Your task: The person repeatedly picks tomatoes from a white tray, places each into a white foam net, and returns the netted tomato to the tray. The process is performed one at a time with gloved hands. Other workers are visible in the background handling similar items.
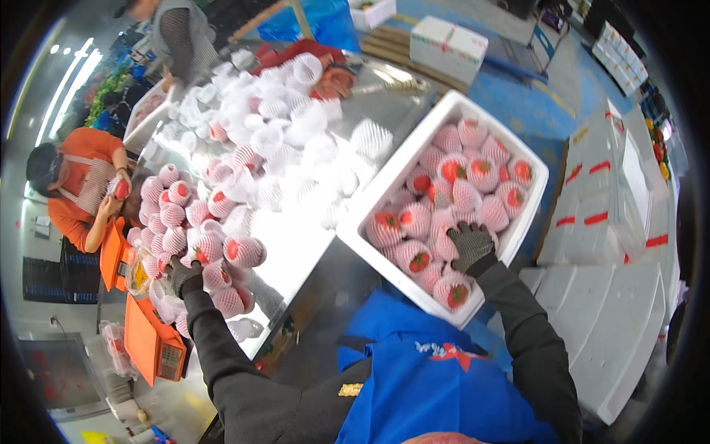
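My left hand [186, 276], in a dark knit glove, reaches into a heap of foam-netted red fruits [173, 240] on the shiny metal table. Its fingertips meet the fruits there, and whether they grip one is hidden. Over a white foam box [355, 219] at the right, my gloved right hand [472, 247] lies on netted fruits with its fingers apart. The fruits in the box [466, 197] are red, with green calyxes on several, and sit in pinkish foam nets. They fill most of the box.
Loose white foam nets [272, 133] cover the table's far part. Orange scales [148, 338] stand at the left, near a person in orange [91, 183] holding a fruit. Another person [183, 39] stands beyond. White boxes [588, 205] are stacked at the right.
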`<state>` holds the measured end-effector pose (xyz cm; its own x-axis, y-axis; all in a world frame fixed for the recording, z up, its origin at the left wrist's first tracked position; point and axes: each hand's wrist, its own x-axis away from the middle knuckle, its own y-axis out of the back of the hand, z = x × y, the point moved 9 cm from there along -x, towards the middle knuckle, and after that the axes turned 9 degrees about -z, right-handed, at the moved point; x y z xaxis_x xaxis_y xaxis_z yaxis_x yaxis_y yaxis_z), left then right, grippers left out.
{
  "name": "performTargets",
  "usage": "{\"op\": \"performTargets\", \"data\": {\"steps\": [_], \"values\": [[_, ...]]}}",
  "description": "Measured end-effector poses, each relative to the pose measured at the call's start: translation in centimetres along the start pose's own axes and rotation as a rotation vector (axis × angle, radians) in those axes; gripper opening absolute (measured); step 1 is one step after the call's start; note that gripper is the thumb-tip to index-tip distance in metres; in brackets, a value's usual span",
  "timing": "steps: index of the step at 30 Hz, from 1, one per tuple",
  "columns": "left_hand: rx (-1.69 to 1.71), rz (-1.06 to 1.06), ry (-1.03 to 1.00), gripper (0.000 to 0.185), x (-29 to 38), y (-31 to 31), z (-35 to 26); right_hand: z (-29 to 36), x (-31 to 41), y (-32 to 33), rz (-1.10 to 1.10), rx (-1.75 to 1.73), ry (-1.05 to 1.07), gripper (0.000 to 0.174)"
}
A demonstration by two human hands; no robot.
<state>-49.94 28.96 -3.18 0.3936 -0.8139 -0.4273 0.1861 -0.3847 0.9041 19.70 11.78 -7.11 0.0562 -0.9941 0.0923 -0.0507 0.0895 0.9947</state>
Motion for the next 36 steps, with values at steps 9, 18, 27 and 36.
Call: {"op": "performTargets", "data": {"steps": [9, 18, 27, 36], "values": [[1.488, 0.712, -0.065, 0.035, 22.7, 9.2, -28.2, -0.9, -0.5, 4.7, -0.328, -0.724, -0.046, 0.077], [1.763, 0.823, -0.356, 0.08, 34.0, 19.9, -39.5, 6.1, 4.7, 5.6, -0.145, -1.918, -0.112, 0.056], [1.8, 0.984, -0.122, 0.076, 34.5, 18.6, -37.6, 6.7, 5.3, 5.1, -0.113, -1.792, -0.073, 0.05], [1.825, 1.197, -0.227, 0.095, 35.3, 18.3, -37.7, 4.7, 6.2, 1.8, -0.244, -1.822, -0.264, 0.026]]}}
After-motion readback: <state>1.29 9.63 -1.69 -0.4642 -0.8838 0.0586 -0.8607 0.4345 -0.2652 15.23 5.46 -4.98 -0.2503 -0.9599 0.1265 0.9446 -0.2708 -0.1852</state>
